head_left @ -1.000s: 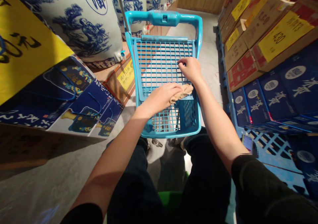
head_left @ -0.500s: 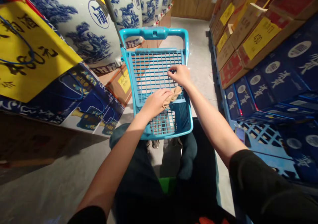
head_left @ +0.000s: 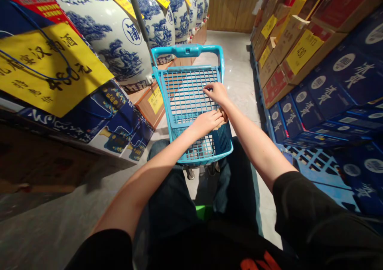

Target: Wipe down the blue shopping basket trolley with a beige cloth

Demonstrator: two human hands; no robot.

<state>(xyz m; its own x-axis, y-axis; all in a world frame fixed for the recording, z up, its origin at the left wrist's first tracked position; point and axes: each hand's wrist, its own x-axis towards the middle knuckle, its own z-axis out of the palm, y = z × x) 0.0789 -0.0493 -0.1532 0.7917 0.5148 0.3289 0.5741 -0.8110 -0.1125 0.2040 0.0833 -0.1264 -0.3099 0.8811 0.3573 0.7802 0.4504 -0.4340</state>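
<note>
In front of my legs stands a turquoise plastic shopping cart (head_left: 186,52) with a grid panel and a basket part below it. My left hand (head_left: 206,123) is closed on a tan cloth (head_left: 220,125), pressing it at the right rim of the cart. The cloth is partly hidden by my fingers and by my right forearm. Higher up, my right hand (head_left: 217,92) is over the right part of the grid panel, fingers curled inward. Whether it grips the grid or something small is hidden.
Large blue-and-white jars (head_left: 125,54) line the left side, with a yellow price sign (head_left: 56,70) and blue boxes nearer me. Stacked blue cartons (head_left: 326,90) and brown cartons (head_left: 287,54) stand on a blue plastic pallet (head_left: 317,170) at right. A grey pole (head_left: 139,18) rises beside the cart.
My left hand has moved right with the cloth, from the panel's lower edge to the cart's right rim, under my right forearm. My right hand stays nearly in place. The view has tilted slightly up.
</note>
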